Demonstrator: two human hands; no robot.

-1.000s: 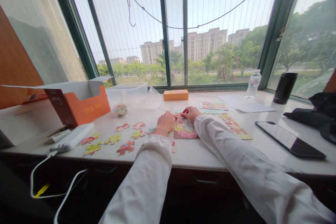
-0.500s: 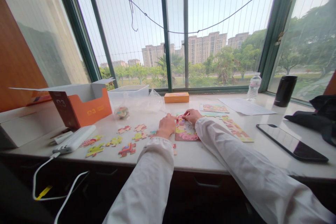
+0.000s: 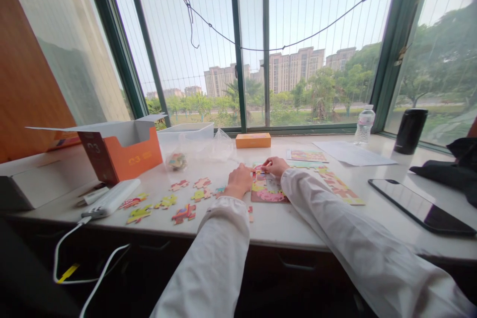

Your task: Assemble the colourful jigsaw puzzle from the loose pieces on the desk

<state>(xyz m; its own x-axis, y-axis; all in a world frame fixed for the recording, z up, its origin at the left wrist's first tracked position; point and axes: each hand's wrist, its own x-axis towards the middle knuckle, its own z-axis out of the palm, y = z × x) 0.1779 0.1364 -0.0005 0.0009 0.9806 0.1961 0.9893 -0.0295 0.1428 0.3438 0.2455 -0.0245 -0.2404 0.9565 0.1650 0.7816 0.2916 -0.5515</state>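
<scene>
A partly joined jigsaw puzzle (image 3: 268,196) lies flat on the table, with a pink and brown lower edge. My left hand (image 3: 239,180) rests at its upper left side, index finger stretched out to the edge and the other fingers partly hidden. Over the top of the puzzle, my right hand (image 3: 276,166) has thumb and fingers pinched on a small puzzle piece, mostly covered by the fingertips. A joined strip of pieces (image 3: 341,186) runs down the right side, partly behind my right sleeve. Loose pieces lie left of my left hand, among them a red one (image 3: 184,213) and a yellow-green one (image 3: 166,201).
An orange box (image 3: 128,154), a white power bank (image 3: 115,198) with a cable and a clear plastic bin (image 3: 186,131) stand left. At the back are a small orange box (image 3: 253,140) and a picture card (image 3: 307,155). A phone (image 3: 417,206), bottle (image 3: 364,124) and black flask (image 3: 411,130) are right.
The whole view has shifted slightly, so things appear a little farther right and lower. Both hands stay at the upper part of the puzzle with hardly any change in pose.
</scene>
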